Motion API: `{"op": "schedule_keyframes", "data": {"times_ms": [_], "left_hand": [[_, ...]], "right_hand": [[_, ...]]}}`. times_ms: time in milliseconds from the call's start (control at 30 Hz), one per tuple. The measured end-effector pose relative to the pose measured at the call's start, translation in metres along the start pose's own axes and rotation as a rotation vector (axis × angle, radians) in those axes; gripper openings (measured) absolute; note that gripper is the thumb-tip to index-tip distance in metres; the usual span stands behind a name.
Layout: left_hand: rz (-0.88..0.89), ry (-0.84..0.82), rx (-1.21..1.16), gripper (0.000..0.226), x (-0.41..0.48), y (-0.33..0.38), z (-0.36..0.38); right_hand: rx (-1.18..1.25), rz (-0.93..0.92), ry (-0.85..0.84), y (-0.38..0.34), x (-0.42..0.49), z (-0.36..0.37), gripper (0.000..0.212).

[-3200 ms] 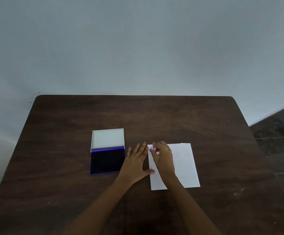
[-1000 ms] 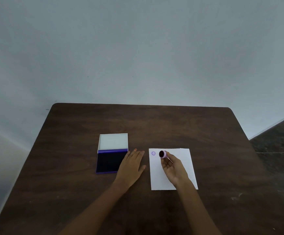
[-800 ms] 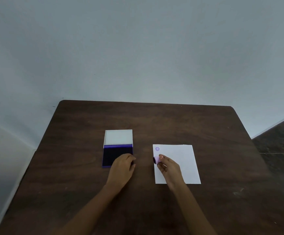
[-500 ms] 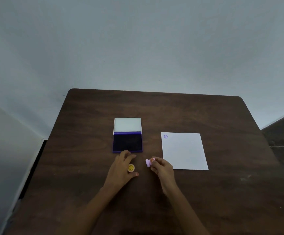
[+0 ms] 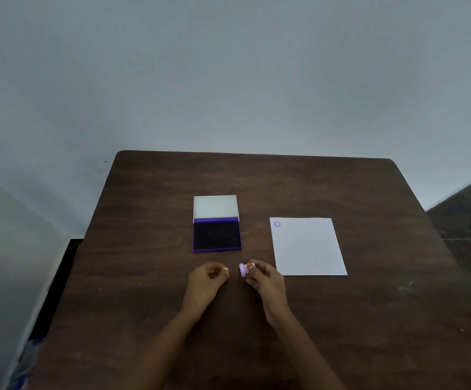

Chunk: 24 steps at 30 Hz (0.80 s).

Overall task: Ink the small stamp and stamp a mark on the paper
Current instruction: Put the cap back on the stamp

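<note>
My right hand (image 5: 266,280) pinches the small pink stamp (image 5: 243,269) above the table, just in front of the ink pad and left of the paper. My left hand (image 5: 204,280) is curled beside it, fingertips closed on a small yellow cap (image 5: 224,269) that is mostly hidden. About a stamp's width separates the two hands. The ink pad (image 5: 217,237) lies open, dark pad facing up, white lid (image 5: 215,208) folded back. The white paper (image 5: 309,249) lies flat to the right, with a round purple mark (image 5: 277,224) in its far left corner.
Everything sits on a dark wooden table (image 5: 369,319) pushed against a pale wall. The table's left edge drops to a dark gap (image 5: 60,277); grey floor (image 5: 470,220) shows at the right.
My right hand lifted the stamp off the paper, leaving the purple mark, and drew back toward me. My left hand left the paper and picked up the yellow cap. The view shifted left.
</note>
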<state>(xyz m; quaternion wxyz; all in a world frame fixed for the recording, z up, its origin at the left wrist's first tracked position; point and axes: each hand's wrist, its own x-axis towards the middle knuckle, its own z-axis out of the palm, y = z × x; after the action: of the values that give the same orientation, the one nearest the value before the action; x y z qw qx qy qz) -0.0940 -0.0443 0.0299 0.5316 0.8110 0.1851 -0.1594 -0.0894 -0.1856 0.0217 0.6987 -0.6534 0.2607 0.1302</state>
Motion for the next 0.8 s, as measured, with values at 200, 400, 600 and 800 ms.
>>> {"op": "schedule_keyframes", "data": {"times_ms": [200,400,600,800], "left_hand": [[-0.403,-0.172,-0.833,0.02,-0.009,0.012,-0.015],[-0.399,-0.236,-0.946,0.016,-0.01,0.016,-0.018],[-0.38,-0.228,-0.932,0.024,-0.007,0.015,-0.019],[-0.35,-0.313,-0.909,0.03,-0.003,0.017,-0.023]], "right_hand": [[-0.008,-0.082,-0.057,-0.012,-0.008,0.01,0.011],[-0.066,-0.193,-0.097,-0.015,-0.015,0.016,0.01],[-0.15,-0.239,-0.091,-0.015,-0.015,0.019,0.01],[-0.263,-0.312,-0.129,-0.018,-0.012,0.019,0.004]]}}
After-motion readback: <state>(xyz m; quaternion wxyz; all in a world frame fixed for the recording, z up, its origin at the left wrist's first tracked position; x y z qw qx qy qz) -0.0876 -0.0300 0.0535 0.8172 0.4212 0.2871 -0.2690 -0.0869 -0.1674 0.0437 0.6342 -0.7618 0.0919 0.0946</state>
